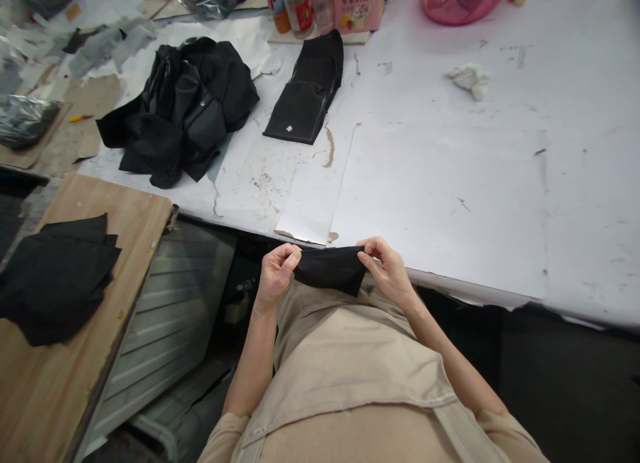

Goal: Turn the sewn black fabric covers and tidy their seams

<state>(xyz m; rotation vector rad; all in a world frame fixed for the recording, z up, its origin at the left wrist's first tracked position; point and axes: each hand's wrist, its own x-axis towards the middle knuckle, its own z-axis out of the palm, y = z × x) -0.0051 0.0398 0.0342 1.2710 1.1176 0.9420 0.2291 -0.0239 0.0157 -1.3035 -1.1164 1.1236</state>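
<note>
A small black fabric piece [330,270] is stretched between my two hands at the front edge of the white table [440,210], above my apron. My left hand [278,271] pinches its upper left corner, and my right hand [384,266] pinches its upper right corner. The top edge of the fabric is fairly straight and its lower part hangs down. On the table ahead lies a flat stack of black pieces [307,93]. Left of that stack sits a crumpled heap of black fabric [185,110].
More black pieces [60,273] lie on a wooden board [135,216] at the left. Bottles [300,10], a pink box [356,6] and a pink basket [465,0] stand at the back. A crumpled white tissue [470,81] is at the right.
</note>
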